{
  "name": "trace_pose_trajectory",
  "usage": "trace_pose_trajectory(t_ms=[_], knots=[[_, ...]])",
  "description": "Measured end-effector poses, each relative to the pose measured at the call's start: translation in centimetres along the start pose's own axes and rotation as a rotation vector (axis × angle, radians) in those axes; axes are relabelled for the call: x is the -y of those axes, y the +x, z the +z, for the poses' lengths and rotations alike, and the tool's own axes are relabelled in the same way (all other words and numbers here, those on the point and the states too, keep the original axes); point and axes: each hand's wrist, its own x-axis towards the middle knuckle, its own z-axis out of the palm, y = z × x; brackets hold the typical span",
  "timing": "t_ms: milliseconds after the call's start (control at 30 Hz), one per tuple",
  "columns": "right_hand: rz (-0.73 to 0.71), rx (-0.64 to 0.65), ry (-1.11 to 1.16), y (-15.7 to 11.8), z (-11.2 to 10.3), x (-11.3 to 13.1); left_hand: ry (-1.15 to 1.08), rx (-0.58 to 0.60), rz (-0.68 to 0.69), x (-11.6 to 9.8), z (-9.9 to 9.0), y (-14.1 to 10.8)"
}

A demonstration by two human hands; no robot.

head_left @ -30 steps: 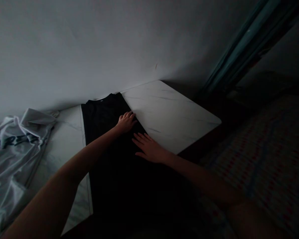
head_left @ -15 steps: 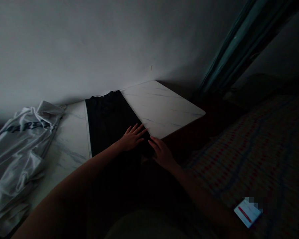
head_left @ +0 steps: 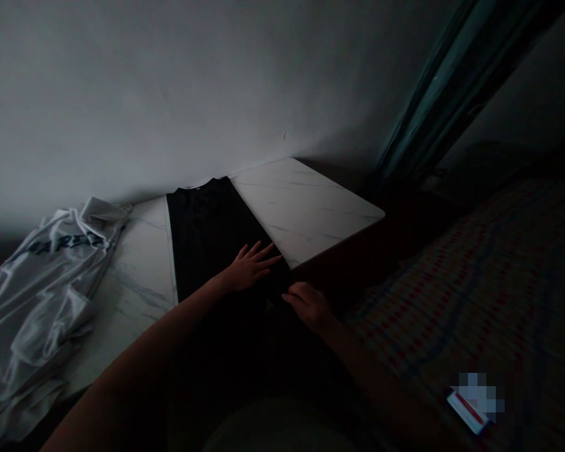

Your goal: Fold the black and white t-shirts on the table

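A black shirt [head_left: 211, 229] lies flat in a long strip across the marbled white table [head_left: 306, 207], its neckline at the wall side. Spread flat on the cloth near its right edge is my left hand [head_left: 247, 269], fingers apart. My right hand [head_left: 311, 307] is closed at the shirt's lower right edge, just past the table's front edge, with the dark cloth pinched between thumb and fingers. The shirt's near end fades into darkness, so its outline there is hidden.
A crumpled white shirt with dark lettering [head_left: 51, 289] lies on the table's left side. To the right is a bed with a checked cover [head_left: 442, 289], with a phone-like bright object [head_left: 468, 411] on it. A teal curtain [head_left: 424, 94] hangs beyond, beside the pale wall [head_left: 169, 81].
My right hand has gone from loosely extended fingers to a closed pinch on the black shirt's edge, slightly lower. My left hand stays flat on the cloth. The view has shifted a little.
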Motion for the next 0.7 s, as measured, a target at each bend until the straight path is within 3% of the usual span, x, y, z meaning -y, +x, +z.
trace_pose_trajectory(t_ms=[100,167,300,400,467,567,700], knots=[[-0.073,0.049,0.015,-0.6,-0.4,-0.7,0.022,-0.021,0.061,-1.1,0.1,-1.7],[-0.095,0.066,0.034,-0.9,-0.8,-1.6,0.031,-0.04,0.143,-1.8,0.1,-4.2],[-0.116,0.02,-0.107,-0.4,-1.4,-4.4,0.115,-0.113,0.18,-2.1,1.0,-12.3],[-0.188,0.049,-0.24,1.2,-1.0,-6.7,0.264,-0.188,0.108,-0.8,3.2,-18.6],[-0.282,0.071,-0.259,2.7,-0.3,-7.9,0.372,-0.244,0.09,0.2,5.0,-21.4],[-0.469,0.059,-0.212,5.0,0.7,-8.4,0.506,-0.337,0.009,0.9,7.0,-22.9],[-0.661,0.09,-0.131,7.0,0.7,-7.4,0.472,-0.39,-0.018,0.5,7.3,-22.4]])
